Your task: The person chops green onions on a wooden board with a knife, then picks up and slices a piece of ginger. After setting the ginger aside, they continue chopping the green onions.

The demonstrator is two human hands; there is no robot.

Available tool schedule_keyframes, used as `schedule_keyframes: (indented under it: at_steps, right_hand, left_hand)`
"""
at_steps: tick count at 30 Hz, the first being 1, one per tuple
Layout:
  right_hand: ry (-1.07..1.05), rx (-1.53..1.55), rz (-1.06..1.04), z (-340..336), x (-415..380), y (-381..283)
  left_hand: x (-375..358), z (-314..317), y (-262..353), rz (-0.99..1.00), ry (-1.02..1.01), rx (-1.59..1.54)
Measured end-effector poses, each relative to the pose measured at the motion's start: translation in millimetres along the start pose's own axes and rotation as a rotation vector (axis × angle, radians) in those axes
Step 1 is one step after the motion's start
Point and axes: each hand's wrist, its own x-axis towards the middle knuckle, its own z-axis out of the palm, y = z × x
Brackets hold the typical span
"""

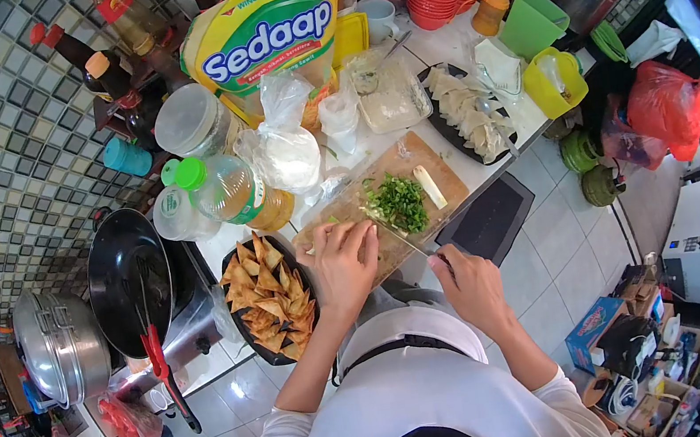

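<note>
A wooden cutting board (442,171) lies at the counter's front edge. On it are a heap of chopped green onion (398,203) and a pale white stalk piece (430,187). My right hand (470,285) grips a knife (403,242) by its handle, the blade slanting over the board beside the heap. My left hand (342,255) rests on the board's left end with bent fingers; whatever is beneath them is hidden, though a bit of green shows close by. Left of that hand sits a black plate of fried triangular pastries (267,293).
Behind the board stand an oil bottle (230,191), a knotted bag of white powder (287,156) and a plastic container (395,105). A black plate of uncooked dumplings (465,113) is at the right. Leftward are a wok (129,285) and a steamer pot (59,344).
</note>
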Motion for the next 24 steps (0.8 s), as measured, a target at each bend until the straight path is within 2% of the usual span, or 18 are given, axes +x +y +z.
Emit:
schedule_keyframes:
  at_steps: [6,11,15,17,19,24]
  right_hand:
    - [0.157,0.001,-0.021,-3.1,-4.6,-2.3]
    - [0.206,-0.061,-0.064,-7.9,-6.3,-3.7]
    - [0.235,-0.098,-0.073,-13.4,-12.9,-1.8]
    - [0.246,-0.102,-0.066,-16.5,-16.4,-1.0]
    - [0.224,-0.095,-0.002,-20.8,-20.5,-0.7]
    - [0.266,-0.059,0.003,-34.4,-25.0,1.7]
  left_hand:
    - [9.6,-4.0,13.0,0.037,0.058,-0.049]
    - [18.6,14.5,24.0,0.046,-0.056,-0.256]
    - [26.4,18.9,18.9,0.013,-0.042,-0.222]
    - [28.6,15.6,14.6,0.032,-0.019,-0.105]
    - [29.2,21.2,4.6,0.024,-0.007,-0.109]
    - [30.6,18.0,-5.2,0.016,0.033,-0.064]
